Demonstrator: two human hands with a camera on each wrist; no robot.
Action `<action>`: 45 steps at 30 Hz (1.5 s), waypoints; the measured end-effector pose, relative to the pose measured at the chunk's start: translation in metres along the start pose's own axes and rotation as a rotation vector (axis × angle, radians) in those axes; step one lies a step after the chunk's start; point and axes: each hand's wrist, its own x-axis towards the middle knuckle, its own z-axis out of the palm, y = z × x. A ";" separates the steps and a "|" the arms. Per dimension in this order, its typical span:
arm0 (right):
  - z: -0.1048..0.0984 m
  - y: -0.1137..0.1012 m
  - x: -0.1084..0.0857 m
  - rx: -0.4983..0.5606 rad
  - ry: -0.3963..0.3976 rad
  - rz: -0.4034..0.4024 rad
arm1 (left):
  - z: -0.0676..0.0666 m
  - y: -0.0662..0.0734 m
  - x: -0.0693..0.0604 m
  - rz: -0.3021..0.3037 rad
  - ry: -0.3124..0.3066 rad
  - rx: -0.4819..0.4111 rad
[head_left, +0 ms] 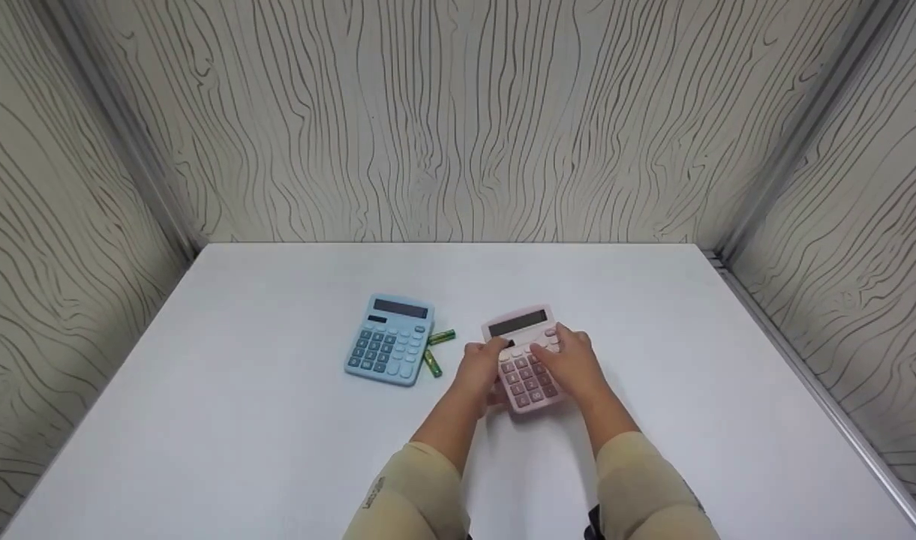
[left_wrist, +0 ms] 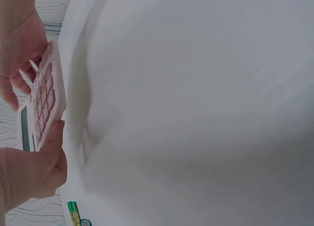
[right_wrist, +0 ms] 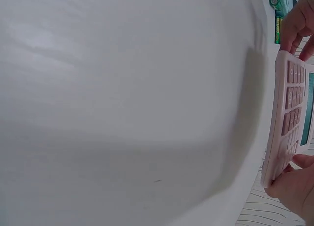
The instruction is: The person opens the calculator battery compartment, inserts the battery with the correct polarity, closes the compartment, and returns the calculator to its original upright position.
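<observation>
A pink calculator (head_left: 529, 382) is held face up by both hands, lifted off the table and tilted. The left hand (head_left: 479, 376) grips its left edge, thumb on the front near the small dark panel. On the right edge the right hand (head_left: 574, 365) holds it, thumb over the upper keys. In the left wrist view the calculator (left_wrist: 54, 96) shows edge-on between the left hand (left_wrist: 34, 172) and the right hand (left_wrist: 24, 49). The right wrist view shows its keys and side (right_wrist: 284, 113), with the right hand (right_wrist: 297, 186) at the lower end. Its back is hidden.
A blue calculator (head_left: 390, 341) lies face up on the white table (head_left: 240, 420), left of the hands. Beside its right edge lie two green batteries, one upper (head_left: 442, 337) and one lower (head_left: 433, 363). Wood-patterned panels (head_left: 442, 120) stand behind and at both sides.
</observation>
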 end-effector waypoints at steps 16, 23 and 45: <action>-0.010 -0.018 0.001 0.044 -0.012 -0.004 | -0.017 0.016 -0.002 0.114 -0.011 0.021; -0.006 -0.021 0.000 0.100 -0.037 -0.014 | -0.023 0.018 -0.004 0.185 -0.016 0.042; 0.001 -0.027 -0.011 -0.061 -0.132 -0.030 | -0.025 0.022 -0.013 0.233 -0.086 0.091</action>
